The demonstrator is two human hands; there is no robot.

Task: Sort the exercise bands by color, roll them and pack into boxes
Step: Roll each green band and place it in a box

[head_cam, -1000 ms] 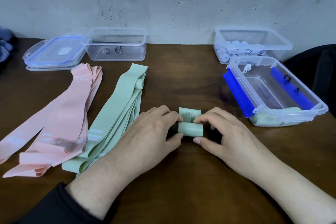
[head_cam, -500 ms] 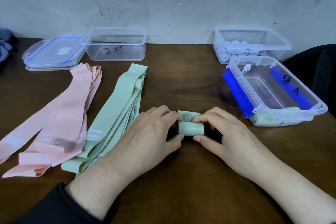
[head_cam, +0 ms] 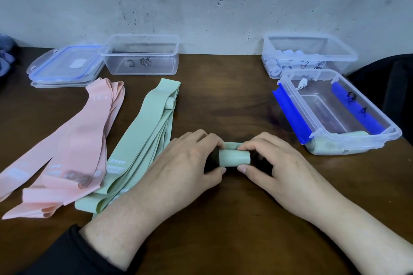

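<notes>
A green band roll (head_cam: 234,157) lies on the brown table in front of me, almost fully wound, with only a short flat end showing beyond it. My left hand (head_cam: 185,165) pinches its left end and my right hand (head_cam: 274,165) pinches its right end. Left of my hands lies a pile of flat green bands (head_cam: 143,131), and further left a pile of flat pink bands (head_cam: 73,147). At the right stands a clear box with blue clips (head_cam: 292,114) holding green rolls at its near end.
Behind the blue-clip box stands a clear box (head_cam: 312,56) with pale blue rolls inside. At the back left stand another clear box (head_cam: 143,56) and stacked lids (head_cam: 64,67). Blue cloth (head_cam: 5,56) lies at the far left edge, a dark object (head_cam: 393,87) at the far right.
The green roll has been turned away from me; the flat end with the printed number has shortened and is almost wound in. Both hands stay on the roll's ends.
</notes>
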